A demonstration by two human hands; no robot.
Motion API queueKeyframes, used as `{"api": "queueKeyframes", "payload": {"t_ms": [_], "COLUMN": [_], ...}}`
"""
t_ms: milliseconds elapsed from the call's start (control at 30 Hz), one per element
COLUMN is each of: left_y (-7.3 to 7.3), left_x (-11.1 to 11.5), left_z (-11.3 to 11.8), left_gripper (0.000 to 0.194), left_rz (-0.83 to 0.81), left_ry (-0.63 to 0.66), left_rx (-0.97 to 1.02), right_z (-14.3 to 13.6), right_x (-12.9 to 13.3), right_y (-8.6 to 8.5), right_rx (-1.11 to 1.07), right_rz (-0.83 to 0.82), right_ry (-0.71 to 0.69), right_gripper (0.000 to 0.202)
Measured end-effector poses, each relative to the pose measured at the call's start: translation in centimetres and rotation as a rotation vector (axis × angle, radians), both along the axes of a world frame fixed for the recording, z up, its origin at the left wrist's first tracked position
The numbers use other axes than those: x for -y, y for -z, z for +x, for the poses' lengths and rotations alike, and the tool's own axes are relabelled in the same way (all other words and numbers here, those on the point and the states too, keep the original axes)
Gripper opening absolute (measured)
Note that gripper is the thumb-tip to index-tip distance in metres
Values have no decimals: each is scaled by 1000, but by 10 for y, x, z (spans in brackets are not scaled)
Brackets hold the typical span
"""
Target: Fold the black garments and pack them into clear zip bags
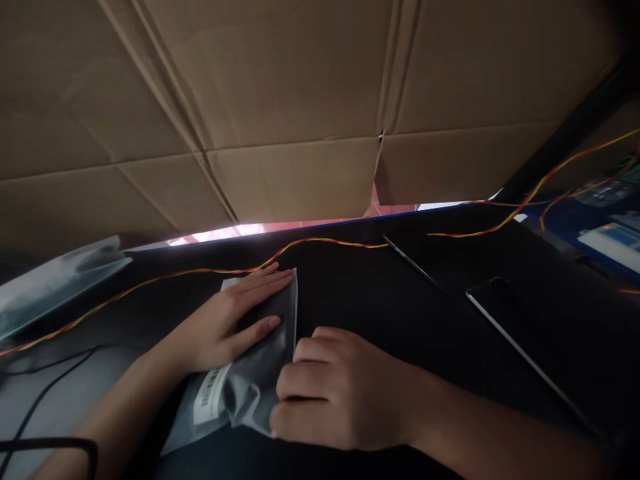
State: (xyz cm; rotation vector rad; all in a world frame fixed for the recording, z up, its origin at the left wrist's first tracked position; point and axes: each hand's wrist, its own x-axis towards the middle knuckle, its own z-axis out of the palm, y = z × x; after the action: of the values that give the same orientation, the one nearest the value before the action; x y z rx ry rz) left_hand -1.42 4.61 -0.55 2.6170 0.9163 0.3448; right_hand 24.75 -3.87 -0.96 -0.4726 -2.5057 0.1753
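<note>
My left hand: lying flat [227, 327], fingers extended, on a grey translucent plastic bag [257, 363], seemingly to steady it.
My right hand: curled closed [340, 390] on the bag's near right edge, probably keeping it taut; my hands are apart.
Bag: on the black desk [345, 293], under my left palm, white barcode label [213, 395] below my left wrist; contents I cannot make out.
Second bag: clear, whitish plastic [55, 287], beyond my left forearm; contents unclear.
Wire: twisted red-and-yellow [320, 240], running just past my left fingertips.
Dark flat slab: silver-edged [515, 344], beyond my right forearm.
</note>
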Motion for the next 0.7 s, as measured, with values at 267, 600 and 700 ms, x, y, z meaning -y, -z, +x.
{"api": "queueKeyframes", "payload": {"t_ms": [267, 600, 700], "left_y": [-3, -46, -44], "left_x": [4, 57, 62], "left_z": [-5, 27, 24], "left_gripper": [62, 19, 17], "left_rz": [69, 279, 477], "left_ry": [128, 293, 312], "left_rx": [137, 154, 96], "right_z": [-4, 2, 1], "right_x": [0, 0, 1], "right_y": [1, -8, -7], "right_rx": [-228, -405, -394], "right_rz": [38, -19, -22], "right_ry": [5, 128, 105], "right_gripper": [28, 32, 32]}}
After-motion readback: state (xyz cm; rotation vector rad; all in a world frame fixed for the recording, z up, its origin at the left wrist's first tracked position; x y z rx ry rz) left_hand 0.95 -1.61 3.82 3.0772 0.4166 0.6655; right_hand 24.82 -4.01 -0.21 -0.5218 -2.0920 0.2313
